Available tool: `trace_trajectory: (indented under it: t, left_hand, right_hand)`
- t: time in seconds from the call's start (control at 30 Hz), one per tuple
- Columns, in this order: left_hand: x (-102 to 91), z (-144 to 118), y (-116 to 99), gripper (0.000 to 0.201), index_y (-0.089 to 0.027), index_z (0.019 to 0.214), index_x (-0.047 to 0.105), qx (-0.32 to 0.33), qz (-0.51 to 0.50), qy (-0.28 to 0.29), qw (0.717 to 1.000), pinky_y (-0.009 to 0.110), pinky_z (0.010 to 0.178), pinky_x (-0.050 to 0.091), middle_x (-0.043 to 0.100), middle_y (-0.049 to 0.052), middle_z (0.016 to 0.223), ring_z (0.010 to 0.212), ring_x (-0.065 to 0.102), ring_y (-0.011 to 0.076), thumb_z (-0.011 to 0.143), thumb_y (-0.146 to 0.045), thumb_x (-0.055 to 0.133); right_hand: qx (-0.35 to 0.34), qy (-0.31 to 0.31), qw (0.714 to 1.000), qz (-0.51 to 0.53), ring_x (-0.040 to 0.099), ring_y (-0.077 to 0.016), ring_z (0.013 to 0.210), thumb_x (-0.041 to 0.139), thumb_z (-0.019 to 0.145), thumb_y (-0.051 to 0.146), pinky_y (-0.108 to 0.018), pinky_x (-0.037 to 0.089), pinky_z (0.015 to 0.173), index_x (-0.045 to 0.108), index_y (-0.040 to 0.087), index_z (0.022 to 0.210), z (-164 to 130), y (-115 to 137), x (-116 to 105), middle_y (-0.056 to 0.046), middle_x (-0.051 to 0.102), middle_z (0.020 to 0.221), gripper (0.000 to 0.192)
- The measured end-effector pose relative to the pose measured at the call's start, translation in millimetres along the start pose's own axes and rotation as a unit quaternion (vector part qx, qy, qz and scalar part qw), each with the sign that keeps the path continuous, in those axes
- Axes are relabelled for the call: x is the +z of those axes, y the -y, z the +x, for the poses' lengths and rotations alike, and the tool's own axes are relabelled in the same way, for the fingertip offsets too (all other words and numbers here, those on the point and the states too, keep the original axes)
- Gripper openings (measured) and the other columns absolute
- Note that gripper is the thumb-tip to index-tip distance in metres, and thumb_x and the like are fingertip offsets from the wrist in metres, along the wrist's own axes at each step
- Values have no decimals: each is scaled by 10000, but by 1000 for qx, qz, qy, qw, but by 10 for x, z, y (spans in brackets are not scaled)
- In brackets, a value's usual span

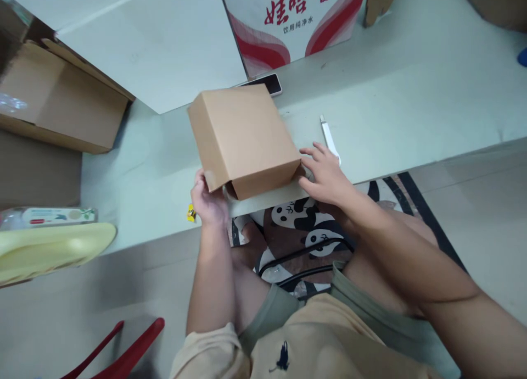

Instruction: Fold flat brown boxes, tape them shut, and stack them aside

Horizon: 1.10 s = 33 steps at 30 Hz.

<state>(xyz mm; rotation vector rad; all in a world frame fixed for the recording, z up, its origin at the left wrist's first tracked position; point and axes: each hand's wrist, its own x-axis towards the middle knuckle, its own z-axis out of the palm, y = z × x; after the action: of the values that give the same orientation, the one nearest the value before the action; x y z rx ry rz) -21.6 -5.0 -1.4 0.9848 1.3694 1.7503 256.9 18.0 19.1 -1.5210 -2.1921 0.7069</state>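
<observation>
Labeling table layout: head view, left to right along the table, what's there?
Open cardboard box → yellow scrap → left hand → small brown box → right hand, with the white cutter just behind it.

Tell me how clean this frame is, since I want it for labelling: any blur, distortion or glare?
Head view: wide-angle bend, the table edges slanting; the box and both hands, left and right, fairly sharp; the shirt at bottom soft; light even, shadows faint, no strong glare.
</observation>
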Motion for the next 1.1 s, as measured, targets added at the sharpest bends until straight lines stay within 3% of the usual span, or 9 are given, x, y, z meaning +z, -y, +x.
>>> trace_trajectory:
  t: [0.03, 0.1, 0.2, 0.27, 0.5, 0.7, 0.83, 0.97, 1.1]
  left_hand:
    - [7, 5, -4, 557, -234, 945, 644, -38, -19, 18, 999, 342, 830, 536, 671, 65, 955, 939, 659, 229, 769, -759, 584]
    - [46, -2, -19, 602, -240, 997, 667, -54, -35, 38, 997, 340, 867, 539, 690, 73, 994, 1001, 665, 240, 726, -776, 635]
    - [131, -34, -37, 640, -236, 1043, 701, 3, -15, 36, 999, 355, 1020, 510, 710, 81, 1077, 1177, 645, 267, 667, -753, 734]
    - [168, -54, -33, 639, -228, 1054, 711, 24, -3, 24, 999, 359, 1042, 503, 714, 80, 1077, 1180, 653, 268, 652, -720, 777]
    - [162, -75, 24, 590, -256, 1050, 675, 51, -23, 9, 998, 281, 901, 530, 689, 32, 977, 939, 676, 174, 626, -619, 863]
    - [202, -57, -59, 733, -193, 1048, 665, 64, 54, -3, 996, 308, 917, 539, 698, 74, 980, 984, 693, 209, 579, -722, 857]
    - [210, -54, -156, 743, -161, 1010, 661, 47, 122, -21, 991, 292, 842, 545, 708, 87, 978, 948, 684, 201, 554, -706, 875]
    - [169, -77, -186, 587, -175, 898, 652, 49, 117, -10, 992, 248, 681, 486, 662, 31, 820, 758, 608, 147, 625, -659, 838]
    - [116, -61, -152, 388, -185, 658, 599, 46, 54, -14, 997, 228, 545, 361, 495, -20, 605, 574, 441, 104, 772, -547, 681]
  right_hand:
    - [-18, -3, 999, 30, 297, -428, 1530, 505, 846, 365, -658, 300, 1211, 618, 144, 1365, 8, -4, 6, -172, 536, 1505, 576]
    - [-53, -26, 994, 90, 359, -380, 1511, 511, 848, 399, -604, 344, 1215, 529, 152, 1434, 16, -10, -4, -161, 543, 1503, 637]
    - [-91, -79, 983, 135, 503, -343, 1393, 542, 854, 447, -563, 426, 1156, 498, 172, 1421, 15, -7, -42, -178, 570, 1460, 632]
    - [-103, -97, 979, 144, 576, -335, 1292, 552, 852, 444, -549, 475, 1092, 541, 159, 1358, 16, -1, -54, -196, 616, 1384, 580]
    - [-21, -78, 970, 230, 680, -295, 1017, 591, 815, 470, -477, 558, 885, 648, 151, 1133, 62, 27, -26, -165, 722, 1109, 454]
    - [32, -169, 961, 216, 637, -235, 891, 702, 757, 523, -375, 531, 748, 590, 188, 1168, 41, 31, -42, -108, 703, 1039, 542]
    - [19, -201, 942, 267, 597, -191, 811, 643, 826, 618, -319, 482, 692, 630, 206, 1008, 49, 21, -31, -50, 672, 895, 451]
    - [28, -246, 901, 357, 510, -149, 708, 522, 875, 746, -293, 421, 647, 614, 208, 819, 87, 12, -28, -7, 542, 721, 549]
    - [32, -307, 860, 407, 414, -120, 652, 578, 890, 642, -276, 367, 624, 488, 203, 676, 98, 8, -83, 14, 423, 668, 497]
